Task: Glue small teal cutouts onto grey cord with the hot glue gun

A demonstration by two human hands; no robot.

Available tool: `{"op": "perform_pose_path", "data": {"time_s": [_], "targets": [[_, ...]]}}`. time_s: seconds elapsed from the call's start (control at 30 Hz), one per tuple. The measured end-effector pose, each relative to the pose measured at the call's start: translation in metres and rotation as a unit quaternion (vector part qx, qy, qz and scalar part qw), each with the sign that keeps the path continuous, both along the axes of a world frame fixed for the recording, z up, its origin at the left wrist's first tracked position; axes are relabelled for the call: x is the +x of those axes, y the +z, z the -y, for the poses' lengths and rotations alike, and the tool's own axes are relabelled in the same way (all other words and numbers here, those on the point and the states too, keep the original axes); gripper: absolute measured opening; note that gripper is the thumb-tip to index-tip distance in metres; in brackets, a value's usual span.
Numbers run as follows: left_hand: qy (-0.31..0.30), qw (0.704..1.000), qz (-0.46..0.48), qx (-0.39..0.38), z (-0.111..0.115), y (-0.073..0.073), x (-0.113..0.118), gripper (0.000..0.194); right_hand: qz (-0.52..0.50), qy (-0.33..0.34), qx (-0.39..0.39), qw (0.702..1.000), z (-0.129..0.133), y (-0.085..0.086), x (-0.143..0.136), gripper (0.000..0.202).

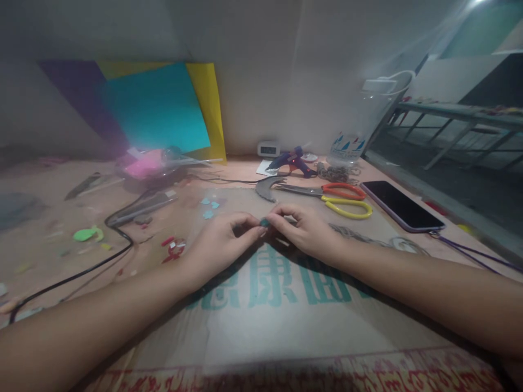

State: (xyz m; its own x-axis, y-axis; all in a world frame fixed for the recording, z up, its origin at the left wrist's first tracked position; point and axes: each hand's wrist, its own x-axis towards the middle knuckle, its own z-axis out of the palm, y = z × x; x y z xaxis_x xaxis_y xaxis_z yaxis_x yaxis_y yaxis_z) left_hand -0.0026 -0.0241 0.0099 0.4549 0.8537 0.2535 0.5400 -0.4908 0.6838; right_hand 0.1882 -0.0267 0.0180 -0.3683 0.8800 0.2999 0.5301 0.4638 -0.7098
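A small dark teal piece (pixel 265 222) is pinched between the fingertips of both hands near the middle of the table. My left hand (pixel 229 239) grips it from the left, thumb and forefinger together. From the right, my right hand (pixel 304 228) closes its thumb and forefinger on the same piece. Small light-blue paper pieces (pixel 209 214) lie just beyond my left hand. Behind my right hand are scissors (pixel 327 197) with one red and one yellow handle, beside a dark curved piece (pixel 266 189).
At the back stand a glue gun (pixel 295 161), a small clock (pixel 268 148), a plastic bottle (pixel 347 144) and coloured sheets (pixel 159 109). A phone (pixel 400 206) lies right. A black cable (pixel 81 273) crosses the left side, near red scraps (pixel 175 249).
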Motion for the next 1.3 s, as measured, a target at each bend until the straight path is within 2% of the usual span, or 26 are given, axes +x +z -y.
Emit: {"op": "perform_pose_path", "data": {"time_s": [0.1, 0.23, 0.33, 0.6, 0.77, 1.0, 1.3], "targets": [[0.001, 1.000, 0.010, -0.001, 0.000, 0.001, 0.001, 0.021, 0.006, 0.002, -0.011, 1.000, 0.000, 0.000, 0.002, 0.032], [0.007, 1.000, 0.010, 0.001, 0.000, 0.002, 0.001, 0.017, -0.053, -0.003, -0.028, 0.998, -0.001, -0.001, 0.001, 0.020], [0.008, 1.000, 0.001, 0.007, 0.000, 0.001, 0.001, 0.017, -0.043, 0.007, -0.004, 0.999, -0.002, -0.003, -0.001, 0.019], [0.003, 0.996, -0.036, 0.082, 0.000, -0.002, 0.000, 0.015, -0.072, 0.053, -0.060, 0.994, -0.003, -0.010, -0.003, 0.010], [0.001, 0.991, -0.048, 0.122, 0.001, -0.003, 0.000, 0.016, -0.085, 0.057, -0.080, 0.992, -0.002, -0.007, -0.005, 0.009], [-0.001, 0.991, -0.039, 0.126, 0.000, -0.004, 0.000, 0.016, -0.094, 0.041, -0.101, 0.990, 0.001, 0.000, -0.005, 0.005], [-0.010, 0.992, -0.035, 0.119, 0.001, -0.003, 0.000, 0.019, -0.093, 0.032, -0.098, 0.990, -0.001, -0.001, -0.005, 0.003]]}}
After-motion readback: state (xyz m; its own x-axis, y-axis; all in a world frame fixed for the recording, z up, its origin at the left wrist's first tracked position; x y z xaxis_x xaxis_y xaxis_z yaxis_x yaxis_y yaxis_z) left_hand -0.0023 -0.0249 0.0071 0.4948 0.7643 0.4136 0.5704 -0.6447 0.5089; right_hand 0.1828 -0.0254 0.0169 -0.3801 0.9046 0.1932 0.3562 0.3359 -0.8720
